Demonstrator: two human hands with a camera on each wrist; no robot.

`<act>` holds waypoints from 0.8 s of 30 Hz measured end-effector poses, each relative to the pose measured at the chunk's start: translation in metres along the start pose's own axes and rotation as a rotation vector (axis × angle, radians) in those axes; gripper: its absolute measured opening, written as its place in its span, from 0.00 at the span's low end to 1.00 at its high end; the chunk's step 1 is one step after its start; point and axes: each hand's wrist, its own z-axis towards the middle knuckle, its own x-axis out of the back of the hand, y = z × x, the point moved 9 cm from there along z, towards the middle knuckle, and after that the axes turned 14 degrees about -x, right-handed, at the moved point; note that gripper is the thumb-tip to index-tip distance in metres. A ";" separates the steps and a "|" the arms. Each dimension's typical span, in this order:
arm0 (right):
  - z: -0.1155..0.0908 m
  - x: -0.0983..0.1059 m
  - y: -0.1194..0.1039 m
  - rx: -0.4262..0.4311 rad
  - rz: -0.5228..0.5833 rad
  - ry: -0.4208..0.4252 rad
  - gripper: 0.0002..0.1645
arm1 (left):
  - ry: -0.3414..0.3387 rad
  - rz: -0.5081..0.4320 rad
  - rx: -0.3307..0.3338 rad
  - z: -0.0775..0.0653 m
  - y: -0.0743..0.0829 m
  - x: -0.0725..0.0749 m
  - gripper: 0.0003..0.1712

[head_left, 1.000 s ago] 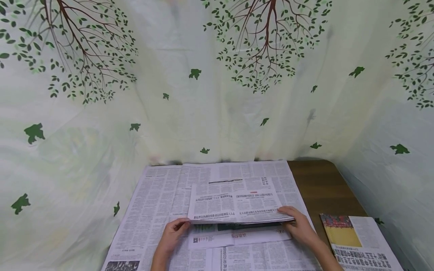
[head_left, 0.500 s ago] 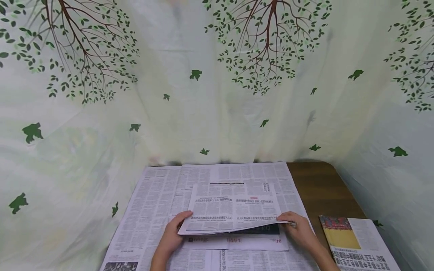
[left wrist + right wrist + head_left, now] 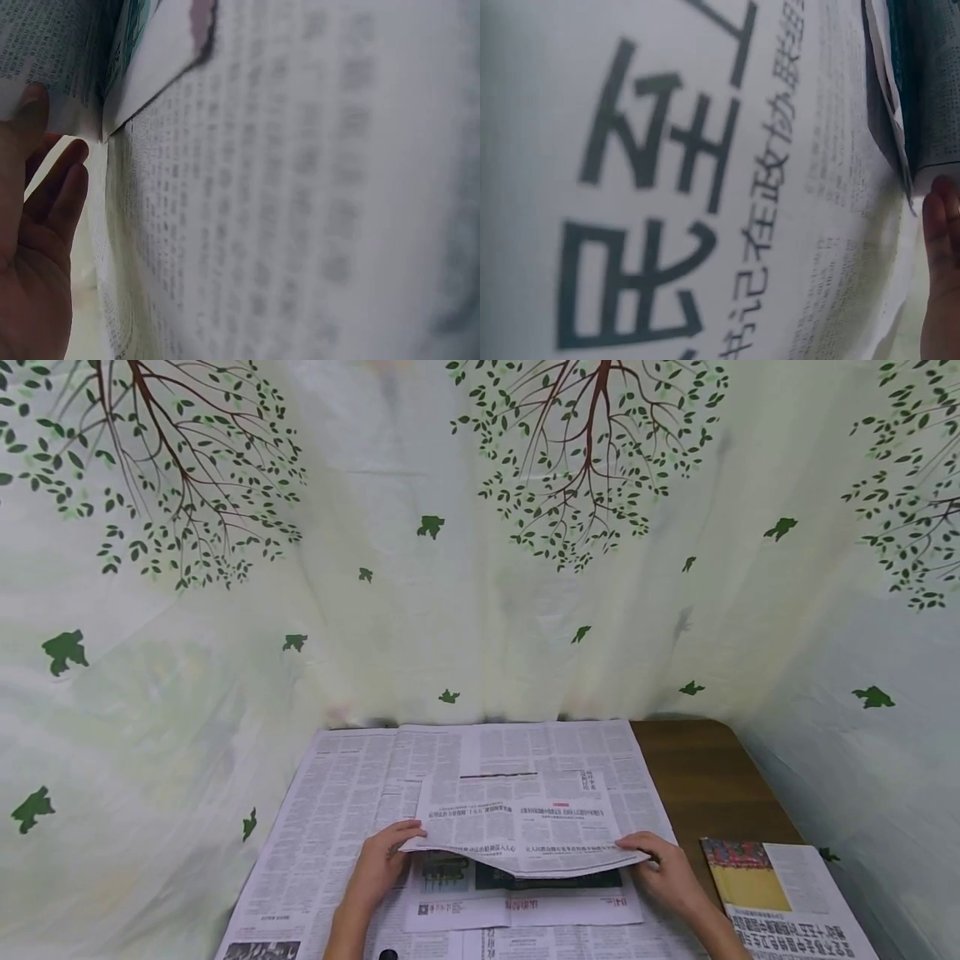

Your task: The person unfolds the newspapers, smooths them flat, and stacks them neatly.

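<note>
A folded newspaper lies in the middle of the head view, its upper layer raised along the near edge and sagging in the middle. My left hand pinches the left corner of that layer; in the left wrist view the thumb lies on the printed page. At the opposite corner my right hand pinches the layer, thumb side uppermost. In the right wrist view only part of the right hand shows at the page's edge. Beneath the raised layer, a lower page with a dark printed band is visible.
Spread newspaper sheets cover most of the brown wooden table. Another folded newspaper with a yellow and red picture lies at the right. A small black object shows at the bottom edge. A leaf-patterned curtain hangs behind.
The raised layer's left corner dipped toward the near side, then came back up with my left hand. Its near edge now sags in the middle. A small black object has appeared at the bottom edge.
</note>
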 end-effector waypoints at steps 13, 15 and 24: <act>0.003 0.001 0.002 -0.002 -0.066 0.029 0.18 | -0.010 -0.157 0.048 -0.007 -0.002 -0.006 0.09; 0.004 0.002 0.003 -0.023 -0.066 0.038 0.17 | -0.020 -0.168 0.055 -0.008 -0.001 -0.007 0.10; 0.010 0.005 0.010 -0.125 -0.145 0.100 0.21 | 0.064 -0.025 -0.046 -0.007 0.014 0.005 0.20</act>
